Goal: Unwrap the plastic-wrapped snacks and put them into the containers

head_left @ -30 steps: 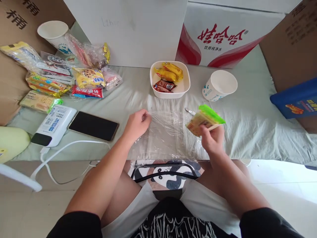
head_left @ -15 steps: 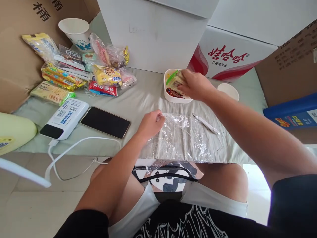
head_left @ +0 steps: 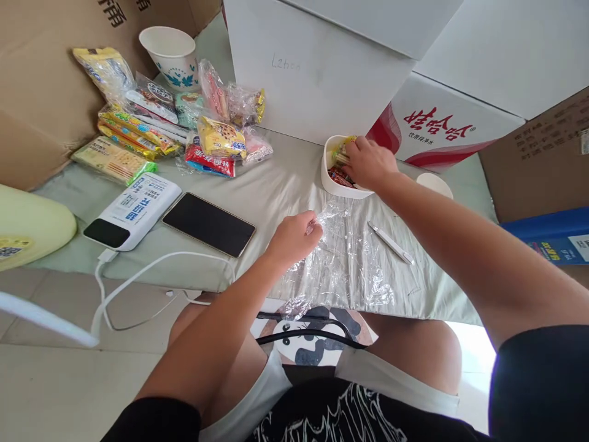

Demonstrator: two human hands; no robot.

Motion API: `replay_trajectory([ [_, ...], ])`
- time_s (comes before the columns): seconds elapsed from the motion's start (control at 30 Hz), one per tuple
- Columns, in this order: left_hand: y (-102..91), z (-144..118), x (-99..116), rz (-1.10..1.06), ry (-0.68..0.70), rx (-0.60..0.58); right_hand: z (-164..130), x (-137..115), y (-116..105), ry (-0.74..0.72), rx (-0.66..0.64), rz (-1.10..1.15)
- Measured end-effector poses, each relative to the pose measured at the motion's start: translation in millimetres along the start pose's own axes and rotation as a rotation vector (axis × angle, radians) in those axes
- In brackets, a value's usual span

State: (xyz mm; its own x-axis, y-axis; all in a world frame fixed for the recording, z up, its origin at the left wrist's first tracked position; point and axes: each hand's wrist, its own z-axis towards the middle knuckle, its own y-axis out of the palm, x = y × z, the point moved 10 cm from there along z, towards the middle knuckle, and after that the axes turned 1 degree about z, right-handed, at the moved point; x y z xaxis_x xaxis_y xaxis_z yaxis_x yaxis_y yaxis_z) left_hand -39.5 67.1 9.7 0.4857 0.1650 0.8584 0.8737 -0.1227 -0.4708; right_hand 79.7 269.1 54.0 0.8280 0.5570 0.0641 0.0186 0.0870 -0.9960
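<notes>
My left hand (head_left: 296, 238) pinches the edge of a clear plastic bag (head_left: 340, 264), which lies spread and wrinkled over the cloth down to the front edge. My right hand (head_left: 372, 164) reaches into a white tub (head_left: 346, 189), fingers closed on a snack packet (head_left: 340, 155) mostly hidden by the hand. Dark red wrapped pieces (head_left: 339, 177) show inside the tub below the fingers. To the right of the bag lies a slim pale tool (head_left: 391, 242), perhaps a cutter. A white round lid (head_left: 435, 184) rests behind my right forearm.
Several snack packets (head_left: 223, 138) are piled at the back left beside a paper cup (head_left: 169, 58). Nearer lie a phone (head_left: 209, 224) and a white power bank (head_left: 133, 212) with a cable (head_left: 159, 261). White cartons (head_left: 317, 80) stand behind; a yellow-green container (head_left: 34, 227) is at far left.
My right hand has lowered the snack packet deeper into the tub. My left hand keeps its pinch on the plastic bag. The whole view has shifted slightly.
</notes>
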Motion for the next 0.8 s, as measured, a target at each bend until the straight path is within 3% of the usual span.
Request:
replay_trajectory([
  [0.17, 1.4, 1, 2, -0.009, 0.017, -0.004, -16, -7, 19, 0.022, -0.043, 0.128],
  [0.37, 1.1, 0, 5, -0.002, 0.032, 0.011, -42, -2, -15, 0.047, 0.165, 0.124],
  [0.57, 2.6, 3, 8, -0.014, 0.070, 0.002, -37, 3, 4, 0.155, -0.072, 0.225],
  [0.7, 15.5, 2, 17, -0.156, 0.151, -0.165, -42, 3, -10, 0.195, -0.063, 0.293],
  [0.8, 27.2, -9, 32, -0.273, 0.241, -0.383, -81, 3, -24, 0.182, 0.091, 0.382],
])
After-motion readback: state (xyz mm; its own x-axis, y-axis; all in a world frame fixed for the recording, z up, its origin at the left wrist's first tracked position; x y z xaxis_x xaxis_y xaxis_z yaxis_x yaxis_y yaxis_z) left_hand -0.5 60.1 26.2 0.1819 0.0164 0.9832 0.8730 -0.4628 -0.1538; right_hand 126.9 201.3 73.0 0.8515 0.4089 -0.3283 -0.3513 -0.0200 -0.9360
